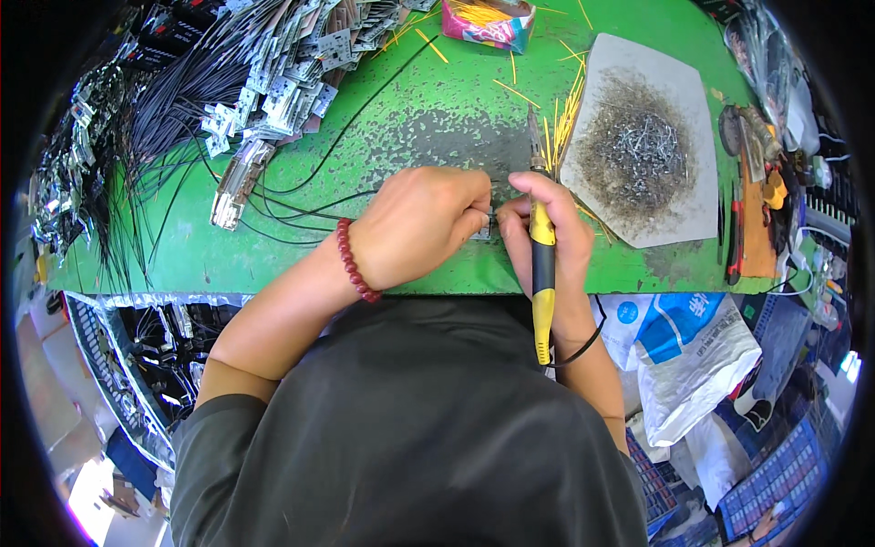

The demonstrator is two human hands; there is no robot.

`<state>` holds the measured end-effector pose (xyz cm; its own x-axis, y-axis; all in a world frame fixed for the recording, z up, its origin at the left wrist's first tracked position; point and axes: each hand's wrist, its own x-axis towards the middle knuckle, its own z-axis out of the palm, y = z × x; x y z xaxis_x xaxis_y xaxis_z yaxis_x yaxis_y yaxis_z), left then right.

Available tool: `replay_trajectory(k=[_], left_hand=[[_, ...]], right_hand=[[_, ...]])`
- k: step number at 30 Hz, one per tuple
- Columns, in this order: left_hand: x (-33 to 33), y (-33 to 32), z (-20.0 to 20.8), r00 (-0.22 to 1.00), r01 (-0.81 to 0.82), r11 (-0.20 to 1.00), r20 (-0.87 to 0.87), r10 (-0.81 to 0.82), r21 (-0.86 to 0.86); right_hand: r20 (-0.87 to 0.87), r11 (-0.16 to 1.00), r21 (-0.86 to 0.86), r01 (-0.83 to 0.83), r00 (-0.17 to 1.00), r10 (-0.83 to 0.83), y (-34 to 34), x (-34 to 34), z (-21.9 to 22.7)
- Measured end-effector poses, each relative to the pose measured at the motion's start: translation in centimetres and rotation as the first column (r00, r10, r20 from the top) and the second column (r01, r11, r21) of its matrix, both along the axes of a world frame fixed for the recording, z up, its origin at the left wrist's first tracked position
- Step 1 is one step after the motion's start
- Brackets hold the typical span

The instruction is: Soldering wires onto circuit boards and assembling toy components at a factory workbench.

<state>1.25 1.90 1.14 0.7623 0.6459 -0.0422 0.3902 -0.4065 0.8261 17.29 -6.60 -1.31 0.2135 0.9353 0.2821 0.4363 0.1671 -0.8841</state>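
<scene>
My left hand (417, 221), with a dark red bead bracelet (351, 260) at its wrist, is closed in a pinch over the bench. What its fingertips hold is hidden. Thin black wires (296, 214) run from under that hand to a shiny metal part (242, 185) lying at the left. A small metal plate (483, 228) shows between the two hands, partly covered by the left fingers. My right hand (570, 232) grips a yellow and black soldering iron (543, 273). The iron's tip points away from me, and its cord hangs near my forearm.
Stacked metal plates (296, 64) with black wires fill the far left of the green bench (301, 260). Yellow sticks (567, 118) lie beside a grey board (638, 223) bearing metal scraps. A pink box (492, 27) stands behind; pliers (735, 242) lie at the right.
</scene>
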Motion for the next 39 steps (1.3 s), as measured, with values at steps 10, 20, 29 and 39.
replay_trajectory(k=[10, 20, 29, 39], left_hand=[[0.0, -0.6, -0.4, 0.999, -0.005, 0.990, -0.030, 0.009, 0.144], [-0.1, -0.7, -0.6, 1.000, -0.002, 0.990, -0.022, 0.005, 0.138], [-0.1, -0.7, -0.8, 1.000, 0.000, 0.985, -0.015, 0.002, 0.174], [0.2, -0.8, -0.4, 0.999, -0.040, 0.994, -0.027, 0.043, 0.104]], right_hand=[[-0.140, 0.995, -0.023, 0.093, 0.986, -0.096, -1.6, 0.5, -1.1], [-0.132, 0.999, 0.002, 0.036, 0.991, -0.035, -1.9, 0.0, -1.1], [-0.065, 0.997, 0.080, 0.012, 0.998, -0.006, -0.6, -0.1, -1.2], [0.073, 0.999, 0.022, -0.043, 0.996, 0.041, -0.4, 0.6, -0.2]])
